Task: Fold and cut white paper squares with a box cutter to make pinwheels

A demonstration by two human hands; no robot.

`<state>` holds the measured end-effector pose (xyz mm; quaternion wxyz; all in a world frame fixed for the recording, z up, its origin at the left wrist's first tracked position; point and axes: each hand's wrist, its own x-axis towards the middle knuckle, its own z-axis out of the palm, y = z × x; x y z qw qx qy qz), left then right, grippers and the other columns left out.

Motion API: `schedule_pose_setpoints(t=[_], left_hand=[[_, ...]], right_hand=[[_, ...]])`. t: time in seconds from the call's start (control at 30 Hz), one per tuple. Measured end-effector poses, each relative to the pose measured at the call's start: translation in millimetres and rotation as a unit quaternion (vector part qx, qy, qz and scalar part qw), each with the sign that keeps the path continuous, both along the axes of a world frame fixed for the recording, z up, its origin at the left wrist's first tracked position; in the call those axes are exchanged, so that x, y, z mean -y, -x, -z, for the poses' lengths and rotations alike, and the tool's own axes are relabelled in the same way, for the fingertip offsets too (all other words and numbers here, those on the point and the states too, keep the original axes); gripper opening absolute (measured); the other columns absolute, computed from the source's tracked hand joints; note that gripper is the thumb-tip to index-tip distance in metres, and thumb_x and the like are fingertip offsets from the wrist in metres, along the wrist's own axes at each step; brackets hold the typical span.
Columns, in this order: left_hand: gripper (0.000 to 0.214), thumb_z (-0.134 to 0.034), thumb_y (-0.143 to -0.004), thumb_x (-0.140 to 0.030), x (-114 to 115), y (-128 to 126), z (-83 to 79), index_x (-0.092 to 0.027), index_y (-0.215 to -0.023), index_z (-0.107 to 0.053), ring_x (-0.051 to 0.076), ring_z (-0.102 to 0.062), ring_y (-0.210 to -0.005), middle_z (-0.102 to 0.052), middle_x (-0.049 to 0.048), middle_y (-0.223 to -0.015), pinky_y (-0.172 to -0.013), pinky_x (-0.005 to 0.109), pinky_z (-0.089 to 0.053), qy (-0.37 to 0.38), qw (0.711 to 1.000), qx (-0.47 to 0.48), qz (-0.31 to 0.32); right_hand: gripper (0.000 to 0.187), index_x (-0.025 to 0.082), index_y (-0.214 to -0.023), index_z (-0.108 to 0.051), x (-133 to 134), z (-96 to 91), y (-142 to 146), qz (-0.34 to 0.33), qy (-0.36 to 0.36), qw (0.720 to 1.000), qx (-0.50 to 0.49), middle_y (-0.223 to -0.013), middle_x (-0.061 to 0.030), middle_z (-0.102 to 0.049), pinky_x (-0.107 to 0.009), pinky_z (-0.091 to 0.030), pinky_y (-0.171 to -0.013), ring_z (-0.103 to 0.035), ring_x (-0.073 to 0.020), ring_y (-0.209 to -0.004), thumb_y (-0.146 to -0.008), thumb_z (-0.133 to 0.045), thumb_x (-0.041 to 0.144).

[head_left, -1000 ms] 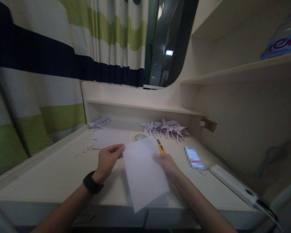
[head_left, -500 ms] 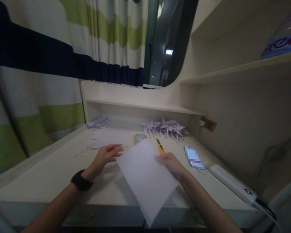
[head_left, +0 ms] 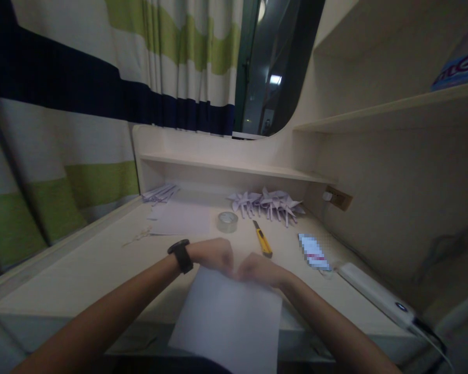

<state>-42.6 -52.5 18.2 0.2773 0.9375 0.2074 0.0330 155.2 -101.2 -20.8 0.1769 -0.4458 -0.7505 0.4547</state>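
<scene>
A white sheet of paper (head_left: 230,322) hangs over the desk's front edge, its far edge pinched by both hands close together. My left hand (head_left: 215,254), with a black watch on the wrist, is closed on the paper from the left. My right hand (head_left: 259,269) is closed on it just to the right, fingers curled. The fingertips are partly hidden and a little blurred. Beyond my right hand lies a yellow box cutter (head_left: 262,240) with its blade out. A roll of clear tape (head_left: 227,222) rests on the desk past my left hand.
Several paper pinwheels (head_left: 269,202) lie at the back. Thin paper sticks (head_left: 160,194) and flat white sheets (head_left: 183,215) are at the back left, near small scraps (head_left: 138,236). A phone (head_left: 314,252) and a white power strip (head_left: 378,296) with cables lie on the right.
My left hand has moved right and closed on the paper. My right hand has shifted left beside it. The sheet has turned and come lower, uncovering the tape roll and box cutter.
</scene>
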Motion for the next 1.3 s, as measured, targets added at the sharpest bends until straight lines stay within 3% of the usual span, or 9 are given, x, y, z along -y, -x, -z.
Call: schedule_pose_setpoints(t=[0.13, 0.3, 0.43, 0.6, 0.93, 1.03, 1.17, 1.3], left_hand=[[0.017, -0.07, -0.067, -0.03, -2.3, 0.3, 10.3, -0.014, -0.07, -0.075, 0.012, -0.055, -0.054, -0.068, 0.0018, -0.06, -0.05, 0.02, -0.036, 0.081, 0.995, 0.013, -0.062], [0.017, -0.072, -0.063, -0.031, -0.7, 4.9, 17.0, -0.015, -0.068, -0.075, 0.013, -0.056, -0.055, -0.068, 0.0018, -0.059, -0.052, 0.022, -0.038, 0.137, 0.986, 0.038, -0.085], [0.02, -0.07, -0.065, -0.033, -2.4, 6.6, 21.1, -0.015, -0.069, -0.075, 0.012, -0.053, -0.051, -0.066, 0.0011, -0.058, -0.048, 0.02, -0.035, 0.126, 0.988, 0.035, -0.083], [0.023, -0.064, -0.072, -0.034, -5.6, 5.0, 28.5, -0.013, -0.073, -0.075, 0.012, -0.053, -0.052, -0.067, 0.0018, -0.06, -0.049, 0.02, -0.036, 0.101, 0.994, 0.022, -0.039], [0.021, -0.07, -0.065, -0.033, 2.0, 11.3, 33.0, -0.014, -0.07, -0.075, 0.013, -0.054, -0.054, -0.069, 0.0027, -0.062, -0.051, 0.021, -0.037, 0.133, 0.986, 0.045, -0.09], [0.022, -0.07, -0.066, -0.035, -0.6, 23.9, 39.8, -0.014, -0.07, -0.075, 0.014, -0.057, -0.056, -0.071, 0.0045, -0.066, -0.052, 0.022, -0.039, 0.154, 0.981, 0.059, -0.106], [0.021, -0.07, -0.067, -0.034, -7.3, 41.4, 53.1, -0.014, -0.071, -0.075, 0.015, -0.058, -0.057, -0.071, 0.0057, -0.068, -0.053, 0.023, -0.04, 0.16, 0.979, 0.062, -0.112], [0.024, -0.068, -0.07, -0.037, -10.1, 47.6, 55.2, -0.013, -0.07, -0.074, 0.013, -0.056, -0.055, -0.07, 0.0048, -0.065, -0.052, 0.021, -0.038, 0.15, 0.98, 0.062, -0.116]], right_hand=[[0.029, 0.011, -0.059, -0.063, 4.2, -4.3, -5.1, 0.0, 0.014, 1.0, -0.003, -0.051, 0.0034, -0.048, -0.02, -0.028, -0.046, -0.038, -0.0077, -0.049, -0.072, -0.061, 0.038], [0.029, 0.011, -0.062, -0.064, 6.0, -5.3, -7.6, -0.022, 0.026, 0.999, -0.001, -0.055, 0.002, -0.052, -0.021, -0.031, -0.048, -0.042, -0.0089, -0.052, -0.074, -0.061, 0.038], [0.03, 0.011, -0.063, -0.065, 0.7, 3.3, -9.4, -0.006, -0.013, 1.0, -0.011, -0.056, 0.0017, -0.053, -0.021, -0.034, -0.051, -0.043, -0.0092, -0.052, -0.072, -0.063, 0.039], [0.029, 0.011, -0.068, -0.068, -4.0, 8.0, -11.9, -0.039, -0.046, 0.998, 0.015, -0.057, 0.0014, -0.055, -0.021, -0.036, -0.053, -0.044, -0.0093, -0.053, -0.074, -0.061, 0.038], [0.025, 0.01, -0.064, -0.066, -3.6, 3.6, -21.0, -0.083, -0.113, 0.988, 0.071, -0.057, 0.0012, -0.056, -0.021, -0.034, -0.052, -0.046, -0.0093, -0.053, -0.076, -0.059, 0.03], [0.022, 0.011, -0.06, -0.063, 1.5, -3.3, -37.2, -0.061, -0.105, 0.988, 0.096, -0.055, 0.0003, -0.057, -0.021, -0.036, -0.052, -0.049, -0.0102, -0.052, -0.074, -0.058, 0.028], [0.015, 0.013, -0.06, -0.061, 6.0, -14.0, -67.2, 0.004, -0.023, 0.992, 0.124, -0.054, -0.0018, -0.061, -0.022, -0.042, -0.051, -0.058, -0.0132, -0.051, -0.071, -0.053, 0.02], [0.02, 0.013, -0.064, -0.063, 10.5, -17.7, -68.7, 0.093, -0.136, 0.982, 0.094, -0.063, -0.0059, -0.066, -0.024, -0.045, -0.058, -0.061, -0.0153, -0.059, -0.077, -0.051, 0.023]])
